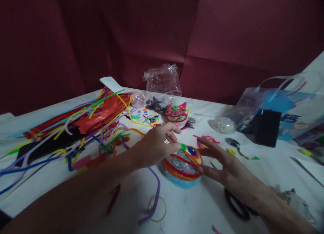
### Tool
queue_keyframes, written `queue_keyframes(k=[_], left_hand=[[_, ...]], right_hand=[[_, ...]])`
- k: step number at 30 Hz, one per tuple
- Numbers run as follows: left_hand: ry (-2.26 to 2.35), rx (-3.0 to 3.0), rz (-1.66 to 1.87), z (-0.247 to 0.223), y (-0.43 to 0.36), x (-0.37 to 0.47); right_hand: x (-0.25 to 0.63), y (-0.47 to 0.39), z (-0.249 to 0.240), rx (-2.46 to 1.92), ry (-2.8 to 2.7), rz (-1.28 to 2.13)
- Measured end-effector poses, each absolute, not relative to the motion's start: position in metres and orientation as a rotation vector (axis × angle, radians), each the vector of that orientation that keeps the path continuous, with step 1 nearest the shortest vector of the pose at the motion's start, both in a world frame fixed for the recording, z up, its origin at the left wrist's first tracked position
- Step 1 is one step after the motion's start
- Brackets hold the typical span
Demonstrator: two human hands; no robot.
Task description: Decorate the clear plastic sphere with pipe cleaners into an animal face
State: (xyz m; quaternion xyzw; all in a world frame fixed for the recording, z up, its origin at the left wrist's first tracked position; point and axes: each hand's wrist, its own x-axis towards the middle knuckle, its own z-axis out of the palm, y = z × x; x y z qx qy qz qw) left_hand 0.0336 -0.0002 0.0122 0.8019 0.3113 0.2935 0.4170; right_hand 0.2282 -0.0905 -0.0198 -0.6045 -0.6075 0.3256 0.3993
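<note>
A round craft wrapped in pipe cleaners stands on the white table, light blue below and orange and red above. Clear, shiny material shows in its middle, with a green and a blue spot on top. My left hand hovers over its back left, fingers loosely bent and apart, thumb tip at the green spot. At the right edge, my right hand has its thumb against the red-orange rim, with the other fingers stretched out behind. Farther back sits a similar pink craft with pointed ears.
Loose pipe cleaners and a red plastic bag crowd the left. Black-handled scissors lie beneath my right forearm. A clear dome, a black box and a transparent bag stand right. A purple pipe cleaner lies in front.
</note>
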Motion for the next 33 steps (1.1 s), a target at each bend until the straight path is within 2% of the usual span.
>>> queue_keyframes(k=[7, 14, 33], left_hand=[[0.757, 2.177, 0.521, 0.021, -0.001, 0.018], [0.675, 2.530, 0.719, 0.005, -0.002, 0.020], [0.776, 2.667, 0.727, -0.013, -0.001, 0.018]], right_hand=[[0.233, -0.091, -0.022, -1.528, -1.578, 0.779], [0.237, -0.094, -0.032, -1.515, -1.559, 0.710], [0.237, -0.096, -0.034, -1.520, -1.575, 0.601]])
